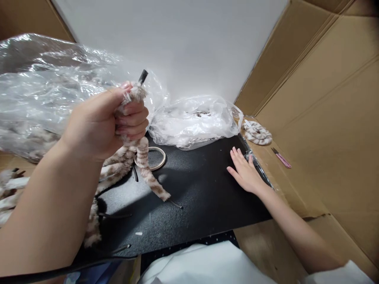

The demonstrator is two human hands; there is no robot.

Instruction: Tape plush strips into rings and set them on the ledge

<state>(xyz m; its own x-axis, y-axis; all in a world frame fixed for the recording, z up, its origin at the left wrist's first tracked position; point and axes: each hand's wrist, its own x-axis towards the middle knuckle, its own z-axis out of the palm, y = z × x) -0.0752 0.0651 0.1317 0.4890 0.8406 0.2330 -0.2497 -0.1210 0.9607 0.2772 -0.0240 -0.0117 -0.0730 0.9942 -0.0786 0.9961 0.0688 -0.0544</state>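
Fuzzy striped strands (139,157), brown and cream, bunched and gripped tight in left hand (109,122), raised above black mat (201,189); loose ends dangling down to it, a dark tip (143,76) poking out above the fist. Behind the fist, a large clear plastic bag (44,86), seemingly holding more strands, though blurred. Under the strands, a thin ring (154,157) flat on the mat. Farther back, a second plastic bag (195,120). Right hand (244,169) flat, fingers spread, grasping nothing, pressed at the mat's right edge. Beyond, a coiled strand (257,133) and pink-handled tool (282,158) on cardboard (325,118).
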